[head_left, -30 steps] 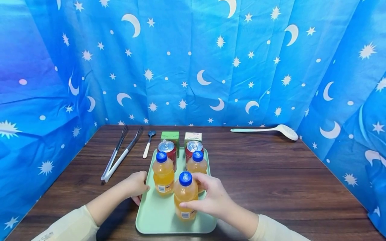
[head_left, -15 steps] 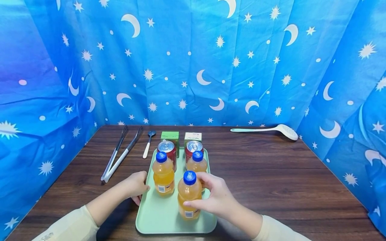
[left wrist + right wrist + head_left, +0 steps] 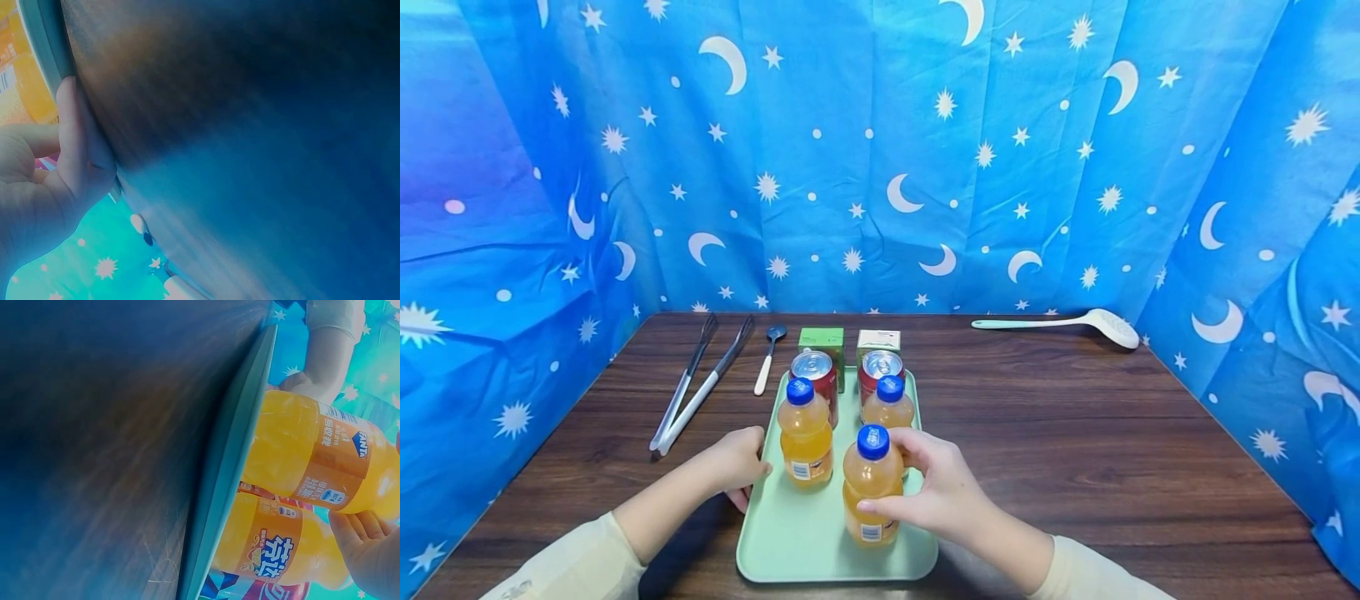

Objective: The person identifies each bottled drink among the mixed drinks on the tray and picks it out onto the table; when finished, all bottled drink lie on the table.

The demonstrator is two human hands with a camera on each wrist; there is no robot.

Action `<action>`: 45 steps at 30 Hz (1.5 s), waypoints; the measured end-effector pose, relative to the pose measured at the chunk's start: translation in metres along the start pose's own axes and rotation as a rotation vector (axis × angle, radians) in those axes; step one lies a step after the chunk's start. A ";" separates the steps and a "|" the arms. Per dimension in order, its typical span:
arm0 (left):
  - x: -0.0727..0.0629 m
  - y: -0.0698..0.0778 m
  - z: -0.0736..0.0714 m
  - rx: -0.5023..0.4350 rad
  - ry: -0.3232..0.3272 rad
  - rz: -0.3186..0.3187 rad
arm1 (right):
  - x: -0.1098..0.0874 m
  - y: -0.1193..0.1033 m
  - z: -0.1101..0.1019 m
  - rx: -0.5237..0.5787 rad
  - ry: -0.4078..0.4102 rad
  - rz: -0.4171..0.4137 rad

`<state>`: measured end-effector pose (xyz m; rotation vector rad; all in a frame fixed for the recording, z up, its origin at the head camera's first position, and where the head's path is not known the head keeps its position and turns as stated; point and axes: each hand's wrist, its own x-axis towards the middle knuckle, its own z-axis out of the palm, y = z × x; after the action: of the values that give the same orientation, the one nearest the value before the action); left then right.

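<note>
My right hand holds an orange Fanta bottle between thumb and fingers, upright over the front right of a pale green tray. In the right wrist view that bottle has its base close against the tray. At the tray's left edge my left hand grips the rim, some fingertips tucked underneath. Two more orange bottles stand on the tray, one on the left and one on the right, the latter partly hidden. Behind them are two red drink cans.
A green carton and a whitish carton stand at the tray's far end. Metal tongs and a small spoon lie to the left. At the back right is a pale slotted ladle. Blue star-patterned cloth surrounds the wooden table.
The front bottle, in my right hand, has shifted slightly rightward on the tray, mostly in the first half second. My left hand stays on the tray's edge.
</note>
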<state>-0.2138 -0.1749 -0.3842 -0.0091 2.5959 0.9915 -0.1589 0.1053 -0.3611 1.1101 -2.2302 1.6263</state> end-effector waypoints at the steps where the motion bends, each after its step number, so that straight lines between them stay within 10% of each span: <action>1: 0.000 0.000 0.000 0.000 0.000 0.000 | 0.000 0.000 0.000 0.001 0.000 -0.001; 45: -0.001 -0.001 0.000 -0.011 -0.005 0.004 | -0.006 0.002 -0.009 -0.005 0.021 0.063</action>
<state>-0.2132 -0.1758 -0.3846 -0.0040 2.5864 1.0064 -0.1585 0.1163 -0.3624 1.0266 -2.2763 1.6469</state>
